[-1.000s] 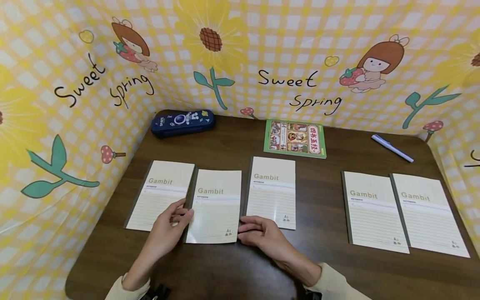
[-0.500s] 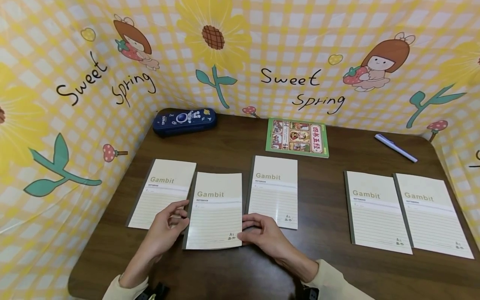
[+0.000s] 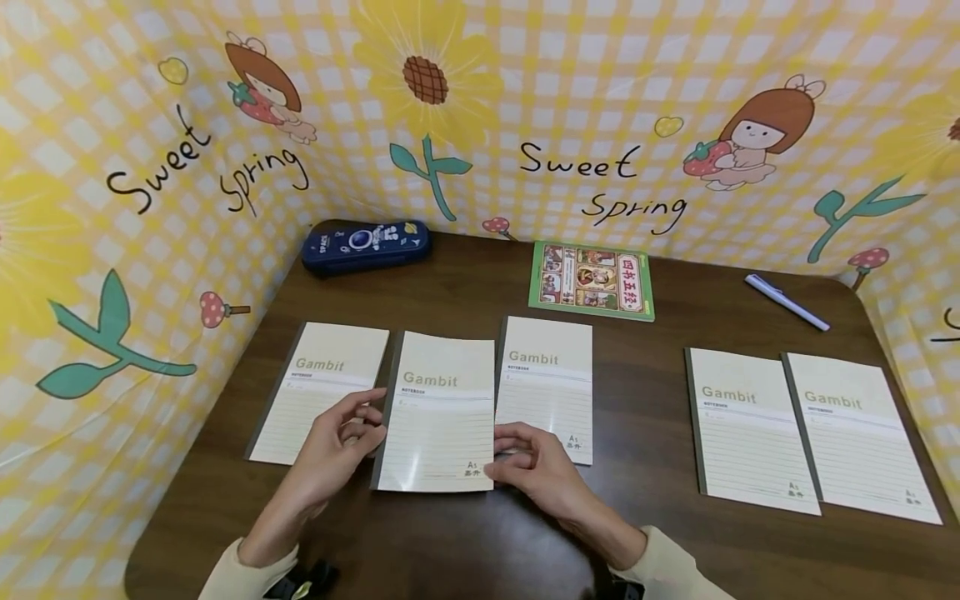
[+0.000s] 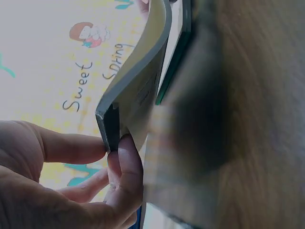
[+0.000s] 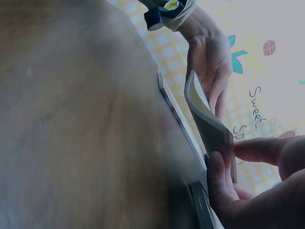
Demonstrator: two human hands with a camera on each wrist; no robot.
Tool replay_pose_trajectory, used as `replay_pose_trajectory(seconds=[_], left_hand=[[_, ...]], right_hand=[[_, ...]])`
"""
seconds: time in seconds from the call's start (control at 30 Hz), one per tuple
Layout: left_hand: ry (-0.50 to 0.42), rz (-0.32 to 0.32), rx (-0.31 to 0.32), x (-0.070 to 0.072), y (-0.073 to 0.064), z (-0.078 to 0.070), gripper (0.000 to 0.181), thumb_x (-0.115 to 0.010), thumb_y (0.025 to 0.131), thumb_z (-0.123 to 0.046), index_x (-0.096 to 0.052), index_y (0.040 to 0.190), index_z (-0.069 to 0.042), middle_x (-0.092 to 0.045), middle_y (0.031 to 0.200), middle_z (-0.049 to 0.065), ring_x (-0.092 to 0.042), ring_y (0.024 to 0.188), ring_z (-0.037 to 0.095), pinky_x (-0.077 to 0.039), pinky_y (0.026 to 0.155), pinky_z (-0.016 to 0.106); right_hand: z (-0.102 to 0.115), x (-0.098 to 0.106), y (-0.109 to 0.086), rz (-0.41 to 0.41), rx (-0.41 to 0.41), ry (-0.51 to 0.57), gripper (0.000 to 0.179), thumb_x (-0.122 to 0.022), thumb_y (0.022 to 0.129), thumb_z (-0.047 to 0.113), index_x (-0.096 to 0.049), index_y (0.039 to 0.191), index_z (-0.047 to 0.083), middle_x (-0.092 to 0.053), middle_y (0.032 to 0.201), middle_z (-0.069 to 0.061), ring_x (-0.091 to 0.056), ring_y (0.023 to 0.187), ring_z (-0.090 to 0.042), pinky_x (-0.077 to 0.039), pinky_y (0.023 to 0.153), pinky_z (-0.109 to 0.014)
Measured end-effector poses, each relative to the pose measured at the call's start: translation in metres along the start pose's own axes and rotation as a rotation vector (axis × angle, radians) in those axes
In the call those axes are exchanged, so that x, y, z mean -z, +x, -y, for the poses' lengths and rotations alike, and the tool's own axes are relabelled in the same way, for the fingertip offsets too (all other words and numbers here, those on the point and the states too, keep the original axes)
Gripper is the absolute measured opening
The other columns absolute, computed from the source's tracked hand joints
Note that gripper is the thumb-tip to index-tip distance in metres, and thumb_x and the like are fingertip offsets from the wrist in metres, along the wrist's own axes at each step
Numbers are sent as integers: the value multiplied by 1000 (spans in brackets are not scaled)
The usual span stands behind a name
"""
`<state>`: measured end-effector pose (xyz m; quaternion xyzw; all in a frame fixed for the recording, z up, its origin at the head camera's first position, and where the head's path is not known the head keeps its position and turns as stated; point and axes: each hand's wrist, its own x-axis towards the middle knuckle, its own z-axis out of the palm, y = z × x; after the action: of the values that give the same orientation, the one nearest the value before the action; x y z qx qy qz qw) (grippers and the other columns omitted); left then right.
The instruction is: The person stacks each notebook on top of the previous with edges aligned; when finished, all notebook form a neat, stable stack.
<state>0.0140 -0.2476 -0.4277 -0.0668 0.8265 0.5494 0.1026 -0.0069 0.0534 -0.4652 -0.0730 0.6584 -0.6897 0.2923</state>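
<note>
Both hands hold a cream Gambit notebook [image 3: 438,417] raised above the table, its pages bowed in the wrist views. My left hand [image 3: 337,446] pinches its dark spine; in the left wrist view the thumb [image 4: 76,147] is on one face and fingers [image 4: 129,167] on the other. The opposite edge is pinched by my right hand [image 3: 540,471], with its thumb on the cover near the lower right corner. Under and left of the left hand lies another notebook [image 3: 330,358]. A third notebook [image 3: 551,342] lies behind the right hand, partly covered by it.
Two more notebooks [image 3: 750,433] lie side by side at the right, their edges meeting. Along the back are a navy pencil case [image 3: 367,246], a green-bordered picture book [image 3: 592,279] and a pale pen [image 3: 787,302]. A patterned cloth [image 3: 450,50] walls the brown table [image 3: 637,400].
The middle notebook has come up off the table, with both hands holding its sides. It has shifted slightly right and now overlaps the notebook beside it in the head view.
</note>
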Motion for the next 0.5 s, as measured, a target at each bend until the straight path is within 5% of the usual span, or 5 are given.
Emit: replay_pose_trajectory(seconds=[0.33,0.5], left_hand=[[-80,29,-22,-29,28,-8,56,-66,96,6,-52,150,-4,-60,123,24,-68,102,25,-56,80,22],[-94,58,-41,-47,43,-15,58,-65,95,9,-53,150,-5,-60,124,25,-69,105,30,-56,80,21]], right_hand=[[-1,28,-8,-120,81,-137,49,-75,90,0,-58,136,-8,-65,121,-32,-74,83,-8,-57,67,-24],[2,43,-13,-202,58,-171,48,-76,90,-1,-61,135,-5,-67,121,-29,-74,84,-9,-56,67,-23]])
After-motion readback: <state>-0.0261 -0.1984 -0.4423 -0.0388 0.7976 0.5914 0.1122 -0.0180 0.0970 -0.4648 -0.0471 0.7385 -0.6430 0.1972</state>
